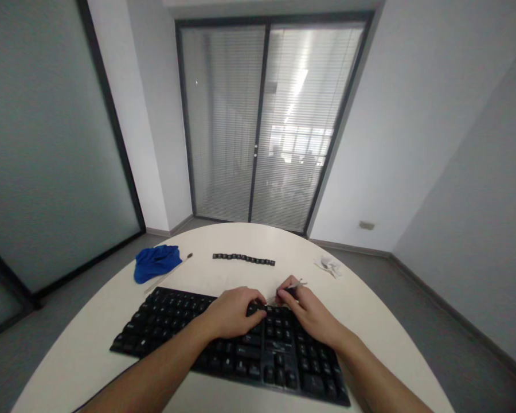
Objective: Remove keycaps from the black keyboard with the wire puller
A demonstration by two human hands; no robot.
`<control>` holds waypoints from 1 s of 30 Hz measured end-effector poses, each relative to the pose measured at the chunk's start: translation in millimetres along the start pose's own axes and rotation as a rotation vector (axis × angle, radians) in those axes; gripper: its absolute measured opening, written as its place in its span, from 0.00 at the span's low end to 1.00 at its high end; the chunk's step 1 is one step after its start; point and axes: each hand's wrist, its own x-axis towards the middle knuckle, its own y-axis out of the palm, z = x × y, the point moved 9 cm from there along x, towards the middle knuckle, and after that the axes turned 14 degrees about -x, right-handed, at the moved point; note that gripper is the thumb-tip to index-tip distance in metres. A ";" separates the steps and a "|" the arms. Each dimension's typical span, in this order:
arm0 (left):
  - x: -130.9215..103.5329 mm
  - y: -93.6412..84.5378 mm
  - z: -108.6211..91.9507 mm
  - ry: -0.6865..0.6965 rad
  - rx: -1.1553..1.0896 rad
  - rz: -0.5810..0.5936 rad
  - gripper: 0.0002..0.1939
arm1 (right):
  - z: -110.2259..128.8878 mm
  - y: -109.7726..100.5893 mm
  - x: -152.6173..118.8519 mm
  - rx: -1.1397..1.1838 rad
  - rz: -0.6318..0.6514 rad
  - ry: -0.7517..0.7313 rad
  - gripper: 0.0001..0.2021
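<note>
the left hand (234,312) and right hand (313,315) are bare; both forearms (167,358) bare too, narrowing towards the wrists (341,339).

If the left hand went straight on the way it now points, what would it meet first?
Most likely the fingers of the right hand, which grip a slim tool near the far edge of the keyboard, though their relative heights are unclear.
</note>
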 end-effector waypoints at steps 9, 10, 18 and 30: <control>0.5 -0.4 -4.5 0.013 -0.044 0.007 0.13 | 11.7 -5.0 -3.8 -0.047 0.007 -0.068 0.10; 0.6 -0.5 -5.0 0.017 -0.043 0.005 0.13 | 11.6 -4.5 -3.7 -0.055 0.005 -0.057 0.09; 1.7 -0.4 -4.8 0.017 -0.020 0.001 0.13 | -4.1 -1.5 0.1 -0.023 -0.064 0.077 0.11; 1.2 -0.6 -2.8 0.015 -0.025 0.001 0.13 | -4.3 1.9 2.2 -0.018 -0.060 0.089 0.13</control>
